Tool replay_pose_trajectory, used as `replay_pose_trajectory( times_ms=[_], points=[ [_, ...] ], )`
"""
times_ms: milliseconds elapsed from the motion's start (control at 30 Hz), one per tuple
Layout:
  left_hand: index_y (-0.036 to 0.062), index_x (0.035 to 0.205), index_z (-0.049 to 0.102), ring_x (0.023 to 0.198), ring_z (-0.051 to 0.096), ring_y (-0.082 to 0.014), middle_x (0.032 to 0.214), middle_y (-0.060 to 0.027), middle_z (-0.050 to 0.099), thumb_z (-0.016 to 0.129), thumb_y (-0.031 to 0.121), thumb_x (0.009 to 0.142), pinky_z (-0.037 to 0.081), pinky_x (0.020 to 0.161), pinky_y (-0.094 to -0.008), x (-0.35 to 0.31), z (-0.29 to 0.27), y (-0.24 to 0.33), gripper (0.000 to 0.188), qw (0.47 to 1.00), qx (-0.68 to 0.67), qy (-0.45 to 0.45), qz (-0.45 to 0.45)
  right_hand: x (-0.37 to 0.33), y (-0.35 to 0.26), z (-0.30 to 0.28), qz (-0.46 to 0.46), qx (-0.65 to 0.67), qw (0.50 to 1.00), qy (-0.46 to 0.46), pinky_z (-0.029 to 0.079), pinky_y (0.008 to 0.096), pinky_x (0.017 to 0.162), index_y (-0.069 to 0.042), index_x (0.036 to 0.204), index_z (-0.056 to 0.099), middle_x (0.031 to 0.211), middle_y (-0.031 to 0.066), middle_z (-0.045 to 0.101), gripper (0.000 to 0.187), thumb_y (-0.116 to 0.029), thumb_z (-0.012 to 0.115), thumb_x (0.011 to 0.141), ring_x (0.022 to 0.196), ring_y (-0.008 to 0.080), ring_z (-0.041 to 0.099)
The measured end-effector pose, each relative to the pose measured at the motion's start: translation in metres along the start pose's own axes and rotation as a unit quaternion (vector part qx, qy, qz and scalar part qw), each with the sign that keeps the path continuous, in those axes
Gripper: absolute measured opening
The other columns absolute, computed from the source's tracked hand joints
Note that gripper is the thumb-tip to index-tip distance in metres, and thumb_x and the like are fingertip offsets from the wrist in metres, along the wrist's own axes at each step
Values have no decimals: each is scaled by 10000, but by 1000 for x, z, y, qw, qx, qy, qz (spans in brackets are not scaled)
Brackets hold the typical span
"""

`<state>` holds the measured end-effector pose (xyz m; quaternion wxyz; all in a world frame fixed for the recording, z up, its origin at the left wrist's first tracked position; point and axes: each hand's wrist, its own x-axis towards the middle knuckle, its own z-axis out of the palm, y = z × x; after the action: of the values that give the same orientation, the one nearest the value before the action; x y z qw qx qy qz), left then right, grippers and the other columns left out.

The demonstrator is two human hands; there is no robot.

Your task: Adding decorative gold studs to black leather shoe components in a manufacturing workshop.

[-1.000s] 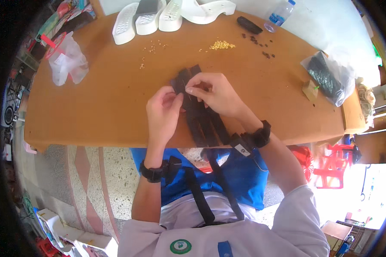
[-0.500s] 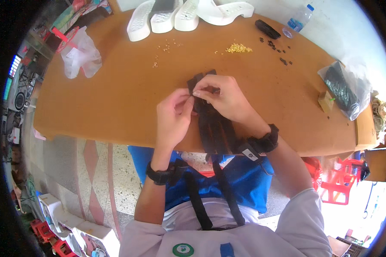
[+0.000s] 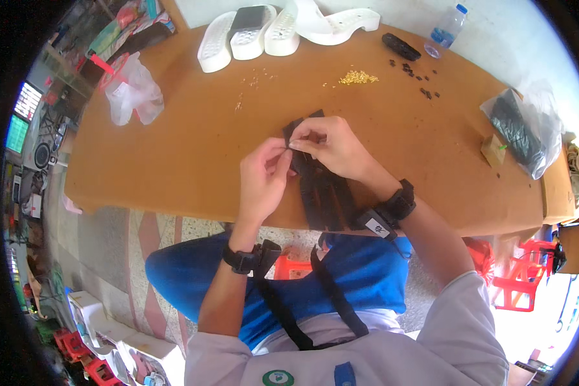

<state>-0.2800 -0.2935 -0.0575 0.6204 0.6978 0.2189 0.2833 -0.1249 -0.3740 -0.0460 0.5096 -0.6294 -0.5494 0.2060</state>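
Several flat black straps (image 3: 327, 201) lie side by side on the table in front of me, reaching to its near edge. My left hand (image 3: 262, 179) pinches the end of one black strap at its left side, thumb against fingers. From the right, my right hand (image 3: 338, 152) is closed in a pinch at the same spot, its fingertips meeting those of the left. Any small part between the fingertips is too tiny to make out. The strap ends (image 3: 296, 126) stick out beyond my fingers, and the knuckles cover part of the bundle.
Small golden pieces (image 3: 358, 78) are heaped beyond my hands. White shoe soles (image 3: 214, 48) line the back wall. A dark oblong object (image 3: 401, 47), black bits (image 3: 408, 68) and a plastic bottle (image 3: 449, 27) are back right. Bags (image 3: 135, 96) (image 3: 521, 132) flank the brown table (image 3: 174, 154).
Both hands keep their pinch on the strap at nearly the same place. My left leg has swung out to the left, and the whole view has shifted slightly.
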Motion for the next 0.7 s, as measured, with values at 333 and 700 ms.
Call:
replay_pose_trajectory(
  times_ms=[333, 700],
  points=[
    [-33, 1062, 597, 823, 643, -129, 941, -85, 658, 570, 23, 921, 536, 694, -259, 0, -2, 2, 154, 1000, -2, -4, -9, 0, -15, -16, 165, 133, 976, -46, 520, 274, 619, 13, 880, 676, 753, 77, 666, 190, -144, 745, 797, 668, 112, 626],
    [-30, 1047, 590, 722, 599, -59, 837, -49, 656, 566, 27, 928, 486, 621, -215, 19, -1, 16, 134, 991, -49, -38, -120, 63, 41, -73, 177, -176, 963, 96, 500, 255, 461, 50, 887, 683, 729, 87, 654, 205, -143, 702, 818, 560, 122, 601]
  ],
)
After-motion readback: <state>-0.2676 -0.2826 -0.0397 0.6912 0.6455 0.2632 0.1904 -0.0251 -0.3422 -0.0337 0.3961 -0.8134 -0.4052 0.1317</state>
